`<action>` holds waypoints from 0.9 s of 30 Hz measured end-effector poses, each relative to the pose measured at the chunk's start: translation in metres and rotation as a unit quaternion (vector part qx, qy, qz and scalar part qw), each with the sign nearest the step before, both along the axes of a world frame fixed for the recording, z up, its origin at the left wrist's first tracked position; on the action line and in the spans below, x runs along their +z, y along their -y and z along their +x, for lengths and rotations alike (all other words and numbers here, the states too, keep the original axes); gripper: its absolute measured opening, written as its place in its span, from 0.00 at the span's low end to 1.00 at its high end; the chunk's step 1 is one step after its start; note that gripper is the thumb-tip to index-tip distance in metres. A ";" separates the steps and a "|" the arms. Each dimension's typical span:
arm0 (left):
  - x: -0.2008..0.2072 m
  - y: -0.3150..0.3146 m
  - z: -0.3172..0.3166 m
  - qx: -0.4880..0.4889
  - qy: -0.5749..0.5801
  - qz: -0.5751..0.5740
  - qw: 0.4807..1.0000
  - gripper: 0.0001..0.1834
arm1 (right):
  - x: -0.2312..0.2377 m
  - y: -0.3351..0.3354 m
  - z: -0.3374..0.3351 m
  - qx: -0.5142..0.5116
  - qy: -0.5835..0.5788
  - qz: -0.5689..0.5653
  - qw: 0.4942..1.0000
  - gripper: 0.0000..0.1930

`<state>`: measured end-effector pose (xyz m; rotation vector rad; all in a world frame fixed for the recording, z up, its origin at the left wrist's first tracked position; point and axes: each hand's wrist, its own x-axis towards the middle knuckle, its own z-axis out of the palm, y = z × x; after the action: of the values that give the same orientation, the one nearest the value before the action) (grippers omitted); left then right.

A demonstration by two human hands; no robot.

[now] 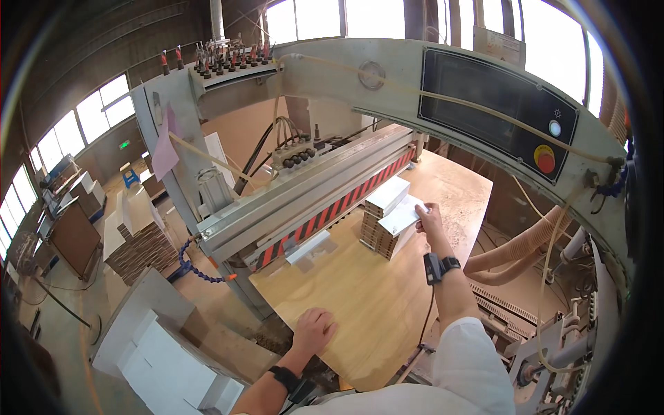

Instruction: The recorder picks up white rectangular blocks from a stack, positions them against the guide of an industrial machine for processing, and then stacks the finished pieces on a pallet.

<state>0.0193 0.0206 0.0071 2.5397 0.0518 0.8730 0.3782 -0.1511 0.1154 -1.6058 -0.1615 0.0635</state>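
Note:
My right hand (429, 220) pinches the right edge of a small white panel (401, 217), thumb on top, at the top of a stack. Two stacks of small white panels with brown edges (379, 234) stand close together on a plywood table (366, 311). My left hand (315, 332) rests on the table's near left edge, fingers lying on the wood and holding nothing. Another white piece (309, 247) lies at the machine's edge, below a beam with a red and black striped strip (339, 207).
A control panel with a red stop button (545, 159) arches over the right side. White boards (166, 366) lean at lower left; board piles (138, 235) stand farther left. A ribbed hose (519, 252) runs at the right. Drill bits (232, 59) sit on a ledge above.

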 end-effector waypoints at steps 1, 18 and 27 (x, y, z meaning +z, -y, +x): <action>0.000 0.000 0.000 -0.001 -0.007 -0.013 1.000 0.11 | 0.000 0.002 -0.008 0.014 0.013 0.006 1.000 0.22; 0.002 0.004 0.004 -0.002 0.003 0.003 1.000 0.11 | -0.027 0.000 -0.131 0.089 0.304 -0.176 0.932 0.20; 0.011 -0.040 0.045 -0.038 -0.064 0.020 0.997 0.08 | -0.100 0.027 -0.162 0.100 0.006 0.022 0.995 0.18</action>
<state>0.0645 0.0603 0.0180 2.6135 -0.0222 0.6876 0.2157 -0.1777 0.0156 -1.5415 -0.3313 0.2040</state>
